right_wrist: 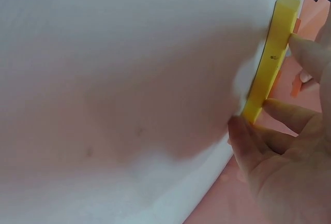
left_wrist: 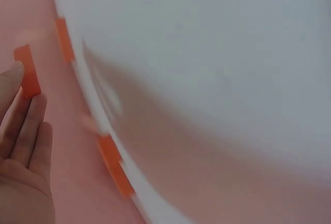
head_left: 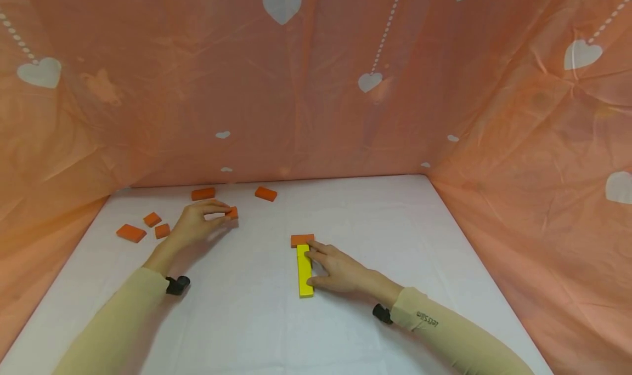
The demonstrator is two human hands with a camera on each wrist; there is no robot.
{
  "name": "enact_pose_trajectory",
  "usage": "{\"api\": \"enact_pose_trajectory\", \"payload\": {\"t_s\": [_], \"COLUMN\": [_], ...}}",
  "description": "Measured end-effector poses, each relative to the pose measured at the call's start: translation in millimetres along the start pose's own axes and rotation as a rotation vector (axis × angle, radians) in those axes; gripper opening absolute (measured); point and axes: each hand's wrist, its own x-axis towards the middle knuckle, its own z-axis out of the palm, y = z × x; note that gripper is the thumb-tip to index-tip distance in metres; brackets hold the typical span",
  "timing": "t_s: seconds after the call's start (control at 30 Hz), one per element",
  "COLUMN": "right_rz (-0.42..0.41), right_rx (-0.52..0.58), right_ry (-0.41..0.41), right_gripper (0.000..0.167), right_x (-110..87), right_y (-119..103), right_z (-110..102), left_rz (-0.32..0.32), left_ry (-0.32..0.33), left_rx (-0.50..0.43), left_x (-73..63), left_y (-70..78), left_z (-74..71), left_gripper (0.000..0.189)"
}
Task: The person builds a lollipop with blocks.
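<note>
My left hand [head_left: 197, 221] pinches a small orange block [head_left: 232, 213] between thumb and fingertips, a little above the table. In the left wrist view this orange block [left_wrist: 28, 71] stands between the thumb and the fingers. A long yellow block [head_left: 305, 276] lies on the table, pointing away from me. Across its far end lies an orange block [head_left: 298, 240], touching it. My right hand [head_left: 340, 268] rests at their right side, thumb and fingertips against the yellow block [right_wrist: 274, 53], the index fingertip at the orange one. Its fingers are extended.
Several more orange blocks lie at the table's far left: a larger one [head_left: 131, 233], two small ones nearby [head_left: 152, 219], and two along the back [head_left: 203, 193], [head_left: 266, 193]. A white cloth [head_left: 237, 320] covers the table. Pink curtains [head_left: 326, 117] hang behind and beside it.
</note>
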Motion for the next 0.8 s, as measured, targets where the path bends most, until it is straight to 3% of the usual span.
{"api": "enact_pose_trajectory", "payload": {"t_s": [0.13, 0.3, 0.8], "right_rz": [0.004, 0.01, -0.021], "right_rx": [-0.002, -0.008, -0.019], "right_ry": [-0.002, -0.002, 0.005], "right_gripper": [0.071, 0.071, 0.07], "right_x": [-0.4, -0.1, 1.4], "right_y": [-0.9, -1.1, 2.2], "right_z": [-0.9, -1.2, -0.3], "left_rz": [0.066, 0.086, 0.132], "left_ry": [0.025, 0.026, -0.149], "left_rx": [-0.016, -0.057, -0.088], "left_x": [9.9, 20.4, 41.8], "left_y": [9.7, 24.0, 56.2], "left_z": [15.0, 35.1, 86.1], "left_gripper": [0.025, 0.024, 0.026]}}
